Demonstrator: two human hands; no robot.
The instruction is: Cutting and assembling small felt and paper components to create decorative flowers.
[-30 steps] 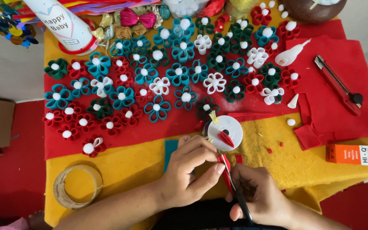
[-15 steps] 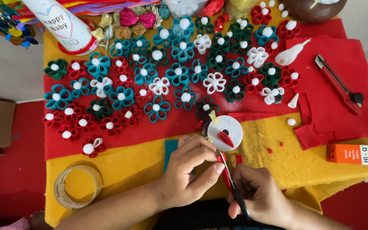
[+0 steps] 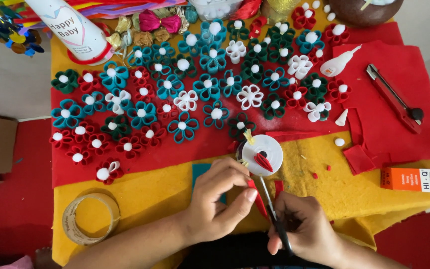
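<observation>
my left hand [image 3: 215, 206] pinches a red felt strip [image 3: 258, 197] at about 6 o'clock from the white disc [image 3: 264, 152]. my right hand [image 3: 307, 231] is closed around scissors [image 3: 273, 211], blades pointing toward 12 o'clock at the strip. felt flowers [image 3: 182, 127] spread from 10 to 1 o'clock on the table; tape roll [image 3: 89, 218] sits at 9.

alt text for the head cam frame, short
A person's left hand pinches a red strip while the right hand holds slim tweezers to it, just below a white disc. Rows of red, teal, green and white paper flowers cover the red felt beyond.
</observation>
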